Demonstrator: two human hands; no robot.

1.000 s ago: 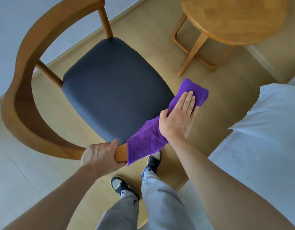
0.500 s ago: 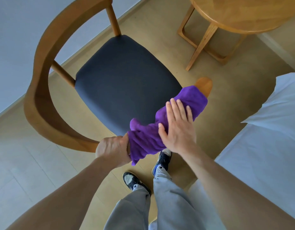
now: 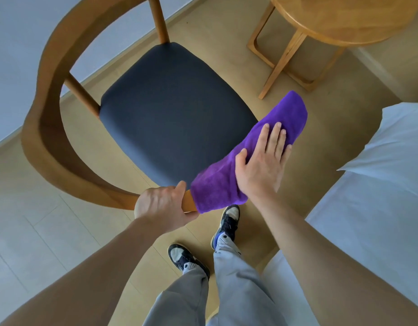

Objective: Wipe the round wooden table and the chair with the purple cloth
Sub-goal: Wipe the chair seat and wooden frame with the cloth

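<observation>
A wooden chair [image 3: 50, 74] with a curved back rail and a dark grey seat [image 3: 175, 114] fills the middle of the view. The purple cloth [image 3: 285, 114] lies draped along the near armrest and hides its tip. My right hand [image 3: 262, 163] presses flat on the cloth, fingers straight. My left hand [image 3: 161, 205] grips the bare wooden rail just left of the cloth. The round wooden table [image 3: 344, 17] stands at the upper right, beyond the chair.
A bed with white sheets [image 3: 379, 184] runs along the right side, close to my right arm. My legs and shoes [image 3: 226, 220] stand on the beige floor below the chair. A grey wall [image 3: 20, 43] lies behind the chair.
My right hand has pushed the cloth outward along the armrest, spreading it over the tip that showed half a second ago. My left hand keeps its grip on the rail.
</observation>
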